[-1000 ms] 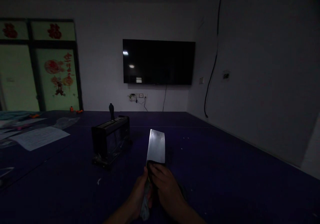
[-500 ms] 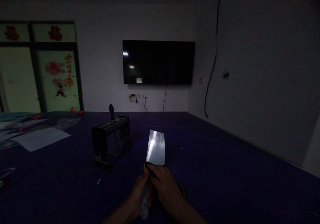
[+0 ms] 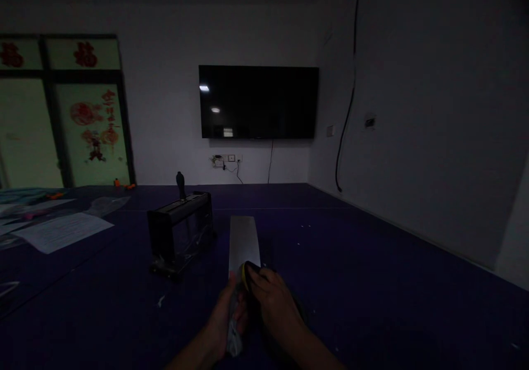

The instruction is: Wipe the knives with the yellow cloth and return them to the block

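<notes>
My left hand [image 3: 225, 320] is wrapped round the pale handle of a cleaver, whose broad steel blade [image 3: 243, 242] points up and away from me. My right hand [image 3: 270, 304] is closed against the base of the blade, pressing a small dark pad with a yellow edge [image 3: 247, 269] to it. Both hands hover low over a dark blue table [image 3: 372, 282]. A black knife block [image 3: 182, 232] with one dark knife handle [image 3: 181, 183] sticking up stands just left of the blade.
Papers [image 3: 61, 229] and clear plastic lie on the table's left side, with small orange items [image 3: 124, 184] at the far edge. A black television [image 3: 258, 102] hangs on the far wall. A white wall runs along the table's right side. The room is dim.
The cleaver blade has turned and shifted a little left, losing its bright glint. My right hand has stayed at the blade's base.
</notes>
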Tool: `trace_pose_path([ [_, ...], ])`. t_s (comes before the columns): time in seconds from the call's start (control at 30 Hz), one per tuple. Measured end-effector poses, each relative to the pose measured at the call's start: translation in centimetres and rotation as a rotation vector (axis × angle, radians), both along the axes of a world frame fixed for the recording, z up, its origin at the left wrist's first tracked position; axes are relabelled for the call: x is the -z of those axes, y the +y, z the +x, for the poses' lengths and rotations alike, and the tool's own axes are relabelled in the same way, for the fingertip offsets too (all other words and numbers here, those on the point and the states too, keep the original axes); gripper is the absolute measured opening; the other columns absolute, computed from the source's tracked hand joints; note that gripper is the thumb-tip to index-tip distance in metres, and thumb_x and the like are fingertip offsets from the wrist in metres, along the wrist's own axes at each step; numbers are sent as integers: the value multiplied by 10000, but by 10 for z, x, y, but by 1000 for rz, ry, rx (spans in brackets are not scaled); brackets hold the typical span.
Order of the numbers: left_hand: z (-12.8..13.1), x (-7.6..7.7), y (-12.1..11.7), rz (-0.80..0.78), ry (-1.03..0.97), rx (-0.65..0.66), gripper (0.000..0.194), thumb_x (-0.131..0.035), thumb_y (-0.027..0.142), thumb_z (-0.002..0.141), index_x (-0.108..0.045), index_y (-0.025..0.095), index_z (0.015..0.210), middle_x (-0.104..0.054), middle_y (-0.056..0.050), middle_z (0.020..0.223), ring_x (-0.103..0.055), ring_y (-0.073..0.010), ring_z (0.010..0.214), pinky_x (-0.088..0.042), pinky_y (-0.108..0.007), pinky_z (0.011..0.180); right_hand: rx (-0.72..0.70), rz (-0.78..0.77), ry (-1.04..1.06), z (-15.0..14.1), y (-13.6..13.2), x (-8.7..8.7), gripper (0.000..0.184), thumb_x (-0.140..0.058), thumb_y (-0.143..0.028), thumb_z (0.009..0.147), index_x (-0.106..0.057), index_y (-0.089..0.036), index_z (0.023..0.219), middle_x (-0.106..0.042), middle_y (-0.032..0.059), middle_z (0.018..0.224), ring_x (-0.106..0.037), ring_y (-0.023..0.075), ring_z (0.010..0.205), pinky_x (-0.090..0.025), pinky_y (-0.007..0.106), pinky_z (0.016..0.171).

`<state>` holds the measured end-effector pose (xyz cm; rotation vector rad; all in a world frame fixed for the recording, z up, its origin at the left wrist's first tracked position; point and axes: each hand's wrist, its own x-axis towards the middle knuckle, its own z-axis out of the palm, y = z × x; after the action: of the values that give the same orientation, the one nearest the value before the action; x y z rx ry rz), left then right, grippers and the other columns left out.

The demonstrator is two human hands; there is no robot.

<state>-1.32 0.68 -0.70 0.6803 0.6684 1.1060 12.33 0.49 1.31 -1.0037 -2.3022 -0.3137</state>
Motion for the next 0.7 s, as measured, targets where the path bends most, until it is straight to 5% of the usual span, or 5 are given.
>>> trace_pose_path([
  [0.43,-1,-1,-1,126,36,41,600,-491,786,599,-380,196,592,-295,99,317,-241,-48,235,-154,-171,291,181,73,44,6,6,6,605,-399,98,691,-579,-196,1188,-571,29,1254,-521,233,1006,-457,358,820],
  [0.7,8,2,-7,167,223,-31,638,-480,810,566,-456,172,589,-340,86,313,-280,-53,230,-181,-170,272,136,128,75,1,1,6,471,-416,48,756,-610,-179,1121,-546,41,1283,-511,219,1017,-467,348,826],
])
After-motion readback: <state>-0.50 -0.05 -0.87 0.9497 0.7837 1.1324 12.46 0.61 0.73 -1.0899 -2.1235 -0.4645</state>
